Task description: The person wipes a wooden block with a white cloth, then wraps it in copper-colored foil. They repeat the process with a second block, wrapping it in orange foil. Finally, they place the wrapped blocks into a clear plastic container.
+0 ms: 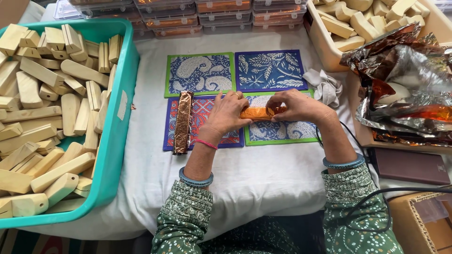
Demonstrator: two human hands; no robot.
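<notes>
- Foil-wrapped block (256, 113), orange-copper, lying crosswise between both hands, just above the lower-right printed mat (282, 131).
- Left hand (227, 114): fingers curled down over the block's left end, gripping it; ring on one finger, pink thread and blue bangle at the wrist.
- Right hand (297, 106): fingers closed on the block's right end, pinching the foil there.
- Four printed mats on the white cloth (254, 174) covering the worktop: green-edged blue one (200, 74) upper left, purple-edged blue one (270, 70) upper right, red-blue one (202, 123) lower left partly under the left hand.
- Finished wrapped block (182, 122), dark copper foil, lying lengthwise on the red-blue mat's left side, apart from the hands.
- Crumpled white rag (325, 86) just right of the upper-right mat.
- Teal tub (117, 117) at far left, full of bare wooden blocks (47, 117).
- Beige bin (325, 44) upper right with more wooden blocks.
- Pile of crinkled foil sheets (405, 84) at right.
- Stacked clear plastic boxes (197, 14) along the far edge.
- Black cable (372, 197) across the right sleeve; cardboard box (419, 226) bottom right.
</notes>
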